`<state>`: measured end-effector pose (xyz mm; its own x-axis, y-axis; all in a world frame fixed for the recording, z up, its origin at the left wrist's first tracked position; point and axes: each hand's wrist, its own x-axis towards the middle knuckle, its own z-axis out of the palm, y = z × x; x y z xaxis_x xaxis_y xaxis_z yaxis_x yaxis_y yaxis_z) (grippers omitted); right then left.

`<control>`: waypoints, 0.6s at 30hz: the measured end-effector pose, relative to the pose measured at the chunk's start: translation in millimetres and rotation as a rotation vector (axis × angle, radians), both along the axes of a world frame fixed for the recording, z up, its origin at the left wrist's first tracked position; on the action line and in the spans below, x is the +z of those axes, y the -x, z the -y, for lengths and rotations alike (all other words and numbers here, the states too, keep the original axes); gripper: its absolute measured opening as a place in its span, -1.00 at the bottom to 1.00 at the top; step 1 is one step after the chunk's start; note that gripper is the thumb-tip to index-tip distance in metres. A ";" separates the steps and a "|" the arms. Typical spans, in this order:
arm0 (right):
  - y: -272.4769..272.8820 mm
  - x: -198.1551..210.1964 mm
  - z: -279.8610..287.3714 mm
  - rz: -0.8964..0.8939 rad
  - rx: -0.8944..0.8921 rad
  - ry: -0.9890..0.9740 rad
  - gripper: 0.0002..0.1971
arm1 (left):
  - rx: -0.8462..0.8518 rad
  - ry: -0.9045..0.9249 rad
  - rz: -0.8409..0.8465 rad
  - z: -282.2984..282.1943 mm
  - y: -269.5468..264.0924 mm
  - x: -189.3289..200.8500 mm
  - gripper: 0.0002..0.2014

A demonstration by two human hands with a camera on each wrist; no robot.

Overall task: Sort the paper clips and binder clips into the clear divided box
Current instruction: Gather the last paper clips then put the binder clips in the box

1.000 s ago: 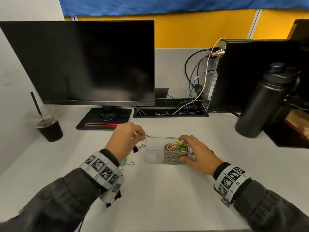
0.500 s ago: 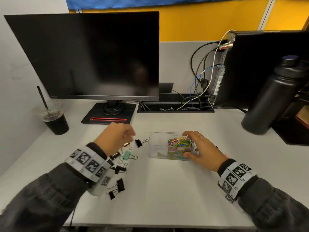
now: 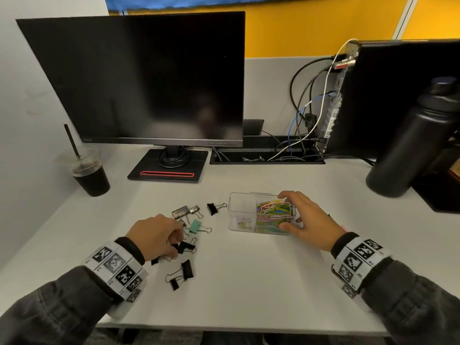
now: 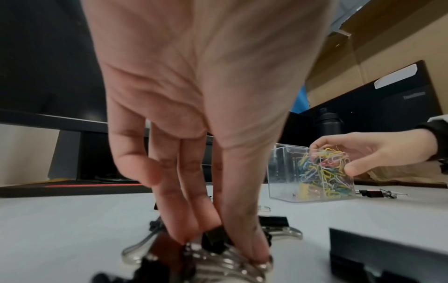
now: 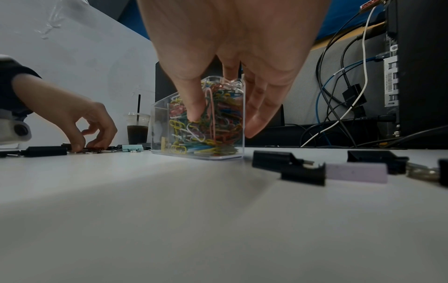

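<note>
Near the middle of the desk (image 3: 249, 282) stands the clear box (image 3: 242, 212), its right half packed with coloured paper clips (image 3: 275, 212) and its left half holding only a small clip or two. My right hand (image 3: 308, 220) steadies it, thumb on the near wall and fingers curled round the far side. Toward the left edge, my left hand (image 3: 154, 235) reaches down with fingertips pinching a small black binder clip (image 3: 184, 247) among the scattered ones. Best to lift it clear of the tangled wire handles, then drop it in the left half.
</note>
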<state>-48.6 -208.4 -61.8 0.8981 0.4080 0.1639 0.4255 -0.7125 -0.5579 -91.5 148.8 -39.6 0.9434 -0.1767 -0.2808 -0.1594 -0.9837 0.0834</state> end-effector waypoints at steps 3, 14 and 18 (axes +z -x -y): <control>0.1 -0.1 -0.1 -0.002 0.001 -0.008 -0.42 | 0.040 0.054 -0.020 -0.3 -4.0 -4.2 -0.76; 0.5 2.1 -0.4 -0.040 0.002 -0.023 -0.43 | -0.003 0.234 0.239 10.8 -19.6 34.9 -0.91; -0.3 0.5 0.2 -0.034 0.003 -0.030 -0.43 | -0.039 0.438 0.536 56.1 -31.7 49.2 -0.96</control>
<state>-48.3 -208.6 -61.3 0.9023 0.4058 0.1456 0.4079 -0.6942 -0.5930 -59.8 92.7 9.6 0.9224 -0.2043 0.3276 -0.3247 -0.8697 0.3717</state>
